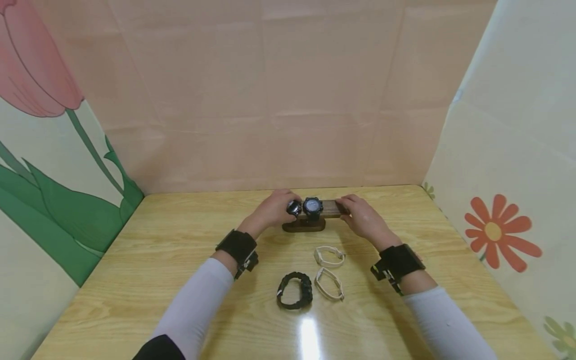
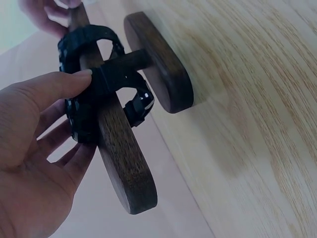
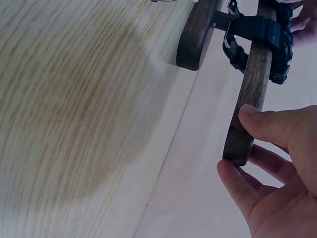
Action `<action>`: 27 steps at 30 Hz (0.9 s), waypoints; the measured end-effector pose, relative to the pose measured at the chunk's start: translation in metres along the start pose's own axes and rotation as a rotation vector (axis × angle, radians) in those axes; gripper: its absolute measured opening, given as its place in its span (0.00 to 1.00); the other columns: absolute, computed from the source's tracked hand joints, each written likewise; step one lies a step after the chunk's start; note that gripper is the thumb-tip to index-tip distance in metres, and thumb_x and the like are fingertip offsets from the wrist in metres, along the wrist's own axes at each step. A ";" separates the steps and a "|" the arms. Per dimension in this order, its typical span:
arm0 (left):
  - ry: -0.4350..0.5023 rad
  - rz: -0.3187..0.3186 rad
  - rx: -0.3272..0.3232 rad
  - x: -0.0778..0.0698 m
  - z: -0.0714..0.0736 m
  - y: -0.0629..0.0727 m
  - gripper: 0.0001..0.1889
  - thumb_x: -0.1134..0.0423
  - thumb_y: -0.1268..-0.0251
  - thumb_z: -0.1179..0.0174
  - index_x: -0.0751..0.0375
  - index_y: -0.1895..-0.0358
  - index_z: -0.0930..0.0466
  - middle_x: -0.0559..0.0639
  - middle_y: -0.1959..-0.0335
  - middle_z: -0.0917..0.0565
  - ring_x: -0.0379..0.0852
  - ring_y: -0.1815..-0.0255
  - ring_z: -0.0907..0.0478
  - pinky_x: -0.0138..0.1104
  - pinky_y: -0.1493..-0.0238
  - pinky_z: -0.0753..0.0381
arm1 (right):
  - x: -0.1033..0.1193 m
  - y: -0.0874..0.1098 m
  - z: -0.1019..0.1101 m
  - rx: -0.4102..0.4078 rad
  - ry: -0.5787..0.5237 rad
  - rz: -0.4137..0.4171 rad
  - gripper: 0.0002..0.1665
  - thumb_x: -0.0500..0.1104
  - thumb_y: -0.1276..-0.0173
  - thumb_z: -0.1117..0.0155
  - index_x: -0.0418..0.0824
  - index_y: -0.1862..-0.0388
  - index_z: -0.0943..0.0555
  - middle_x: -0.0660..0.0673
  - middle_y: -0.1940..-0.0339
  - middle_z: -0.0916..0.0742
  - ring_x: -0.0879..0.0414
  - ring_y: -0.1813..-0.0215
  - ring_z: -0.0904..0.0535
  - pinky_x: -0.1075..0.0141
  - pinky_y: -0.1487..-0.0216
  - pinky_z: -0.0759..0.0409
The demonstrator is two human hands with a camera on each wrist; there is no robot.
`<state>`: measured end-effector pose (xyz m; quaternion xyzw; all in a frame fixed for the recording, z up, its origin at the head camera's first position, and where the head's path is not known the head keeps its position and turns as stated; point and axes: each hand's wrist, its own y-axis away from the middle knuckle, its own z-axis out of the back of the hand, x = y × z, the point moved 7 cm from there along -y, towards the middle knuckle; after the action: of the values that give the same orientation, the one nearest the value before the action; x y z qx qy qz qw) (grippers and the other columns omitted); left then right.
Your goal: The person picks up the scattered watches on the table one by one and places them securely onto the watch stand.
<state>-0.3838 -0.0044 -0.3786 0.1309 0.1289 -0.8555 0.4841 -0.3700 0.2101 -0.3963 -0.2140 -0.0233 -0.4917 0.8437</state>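
Note:
A dark wooden watch stand [image 1: 331, 208] with an oval base [image 1: 303, 227] stands toward the back of the table, two black watches round its crossbar. My left hand [image 1: 273, 207] grips the left watch [image 1: 294, 207]; in the left wrist view the thumb lies on its strap [image 2: 106, 82] and the fingers are behind its case. The other watch [image 1: 312, 205] sits near the bar's middle, its face toward me. At the bar's right end my right hand [image 1: 365, 220] pinches the wood [image 3: 255, 74], thumb on one side and fingertips on the other.
Closer to me on the wood-grain table [image 1: 180, 280] lie a black watch [image 1: 295, 291] and two pale banded wristwatches or bracelets, one upper [image 1: 330, 256] and one lower [image 1: 329, 285]. A pinkish backdrop [image 1: 288, 100] rises behind the table, with flower-printed panels at both sides.

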 end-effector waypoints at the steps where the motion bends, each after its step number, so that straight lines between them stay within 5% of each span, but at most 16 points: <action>1: 0.000 0.000 0.001 0.000 0.000 0.000 0.27 0.62 0.38 0.27 0.54 0.35 0.22 0.50 0.36 0.23 0.51 0.31 0.31 0.41 0.32 0.27 | 0.000 0.000 0.000 0.002 -0.001 -0.001 0.28 0.31 0.33 0.30 0.30 0.34 0.24 0.32 0.41 0.20 0.36 0.40 0.22 0.44 0.39 0.22; 27: -0.012 0.014 0.006 -0.006 -0.001 -0.001 0.28 0.60 0.37 0.28 0.53 0.34 0.23 0.50 0.32 0.25 0.52 0.28 0.34 0.42 0.31 0.27 | 0.000 -0.001 -0.001 0.008 0.006 0.005 0.28 0.31 0.33 0.31 0.29 0.34 0.24 0.31 0.41 0.20 0.35 0.39 0.22 0.44 0.38 0.23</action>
<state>-0.3814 0.0014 -0.3774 0.1280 0.1224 -0.8533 0.4904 -0.3707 0.2096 -0.3970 -0.2094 -0.0222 -0.4901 0.8459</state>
